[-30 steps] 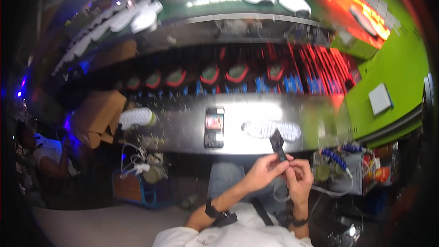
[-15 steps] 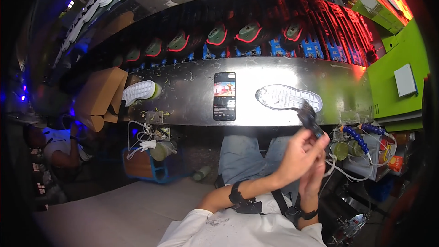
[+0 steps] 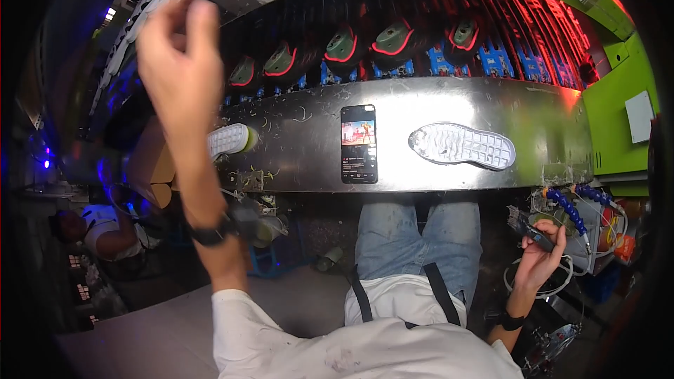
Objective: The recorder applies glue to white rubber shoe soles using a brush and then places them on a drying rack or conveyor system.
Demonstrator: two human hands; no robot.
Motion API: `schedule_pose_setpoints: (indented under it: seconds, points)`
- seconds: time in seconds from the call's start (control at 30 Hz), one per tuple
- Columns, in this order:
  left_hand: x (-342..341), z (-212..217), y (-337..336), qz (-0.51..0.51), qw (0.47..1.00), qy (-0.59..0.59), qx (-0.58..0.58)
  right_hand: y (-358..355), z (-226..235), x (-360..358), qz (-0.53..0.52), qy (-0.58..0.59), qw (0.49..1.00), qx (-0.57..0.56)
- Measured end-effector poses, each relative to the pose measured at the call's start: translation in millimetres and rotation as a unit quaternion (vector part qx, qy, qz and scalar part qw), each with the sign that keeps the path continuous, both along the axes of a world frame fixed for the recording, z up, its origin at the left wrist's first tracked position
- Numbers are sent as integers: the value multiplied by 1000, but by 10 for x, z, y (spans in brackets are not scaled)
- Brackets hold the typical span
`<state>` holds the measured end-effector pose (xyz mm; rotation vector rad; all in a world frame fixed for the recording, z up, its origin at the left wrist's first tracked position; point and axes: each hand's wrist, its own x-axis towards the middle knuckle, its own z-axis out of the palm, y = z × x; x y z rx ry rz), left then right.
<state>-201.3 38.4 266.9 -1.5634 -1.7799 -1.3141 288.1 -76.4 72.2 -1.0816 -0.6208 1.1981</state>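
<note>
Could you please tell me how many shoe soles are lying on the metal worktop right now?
2: a pale grey sole lies right of the phone, and a white sole lies near the worktop's left end, partly behind the raised left forearm. Others may be hidden behind that arm.

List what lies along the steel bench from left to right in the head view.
White shoe sole at the left end → black phone with lit screen → pale shoe sole lying tread up.
</note>
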Motion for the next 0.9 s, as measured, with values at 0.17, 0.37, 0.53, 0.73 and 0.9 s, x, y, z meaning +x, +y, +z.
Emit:
schedule_pose_setpoints:
  seconds: [0.17,0.37,0.53,0.73,0.9]
  points:
    - [-2202,236,873,100,979,24,-175,-41,-9,-236,66,29,997,-1]
    - [-2122,-49,1143,109,974,-34,-196,-65,120,-496,95,-11,995,-18]
    - [-1984,135,911,4,961,-275,-21,-48,155,-513,132,30,991,-8]
    - [-573,-286,-406,-65,875,-466,114,-27,311,-796,85,-19,995,-39]
    - [441,-1380,-1714,-179,691,-690,-121,-23,482,-877,145,51,988,-17]
